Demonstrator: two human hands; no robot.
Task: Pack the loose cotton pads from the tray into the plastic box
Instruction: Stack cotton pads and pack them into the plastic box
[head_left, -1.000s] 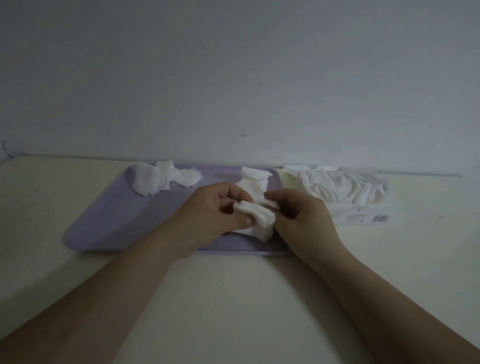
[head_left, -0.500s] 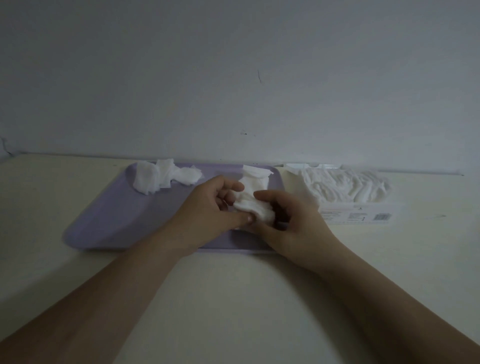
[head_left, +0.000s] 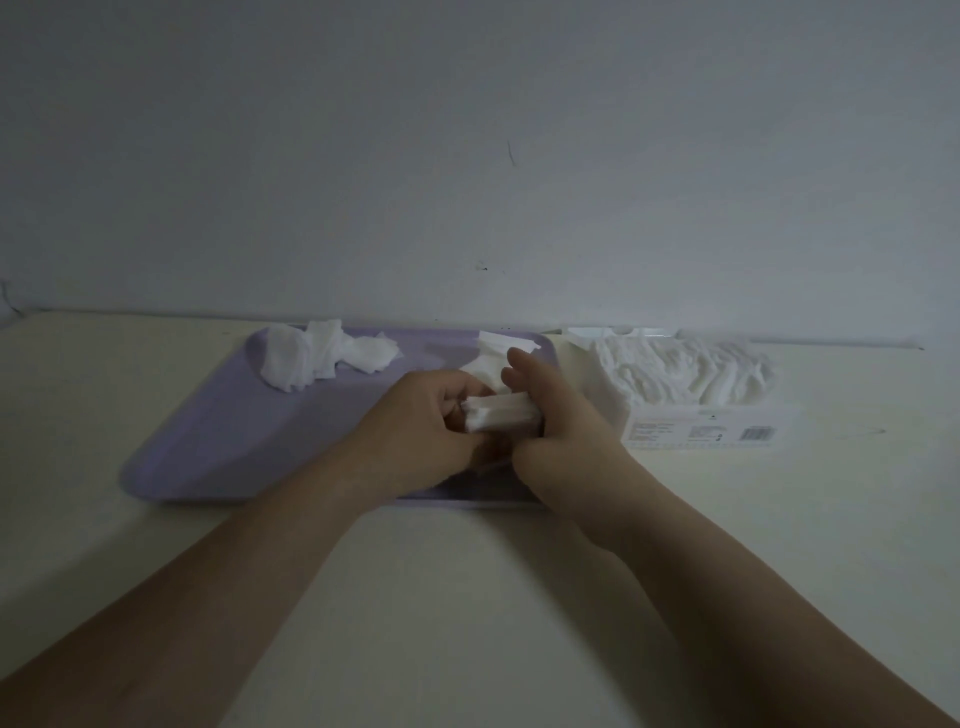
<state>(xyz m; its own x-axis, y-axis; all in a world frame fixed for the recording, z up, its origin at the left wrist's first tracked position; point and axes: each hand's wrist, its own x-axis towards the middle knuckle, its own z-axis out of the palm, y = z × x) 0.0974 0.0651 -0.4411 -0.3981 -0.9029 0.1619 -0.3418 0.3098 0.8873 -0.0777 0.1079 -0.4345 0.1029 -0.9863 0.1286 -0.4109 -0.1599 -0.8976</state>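
A lilac tray (head_left: 218, 447) lies on the table with loose white cotton pads. One heap of pads (head_left: 317, 353) sits at its far left corner. A few more pads (head_left: 493, 353) lie at the far right, just behind my hands. My left hand (head_left: 421, 431) and my right hand (head_left: 561, 421) press together a squared stack of pads (head_left: 501, 418), held on edge over the tray's right part. The clear plastic box (head_left: 696, 428), full of white pads, stands right of the tray.
The pale table (head_left: 467, 597) runs up to a plain grey wall (head_left: 467, 156) right behind the tray and box. My forearms cross the table's front part.
The loose bunch of pads between my hands has been pressed into a neat flat-edged stack. My right hand turned so its fingers stand up behind the stack.
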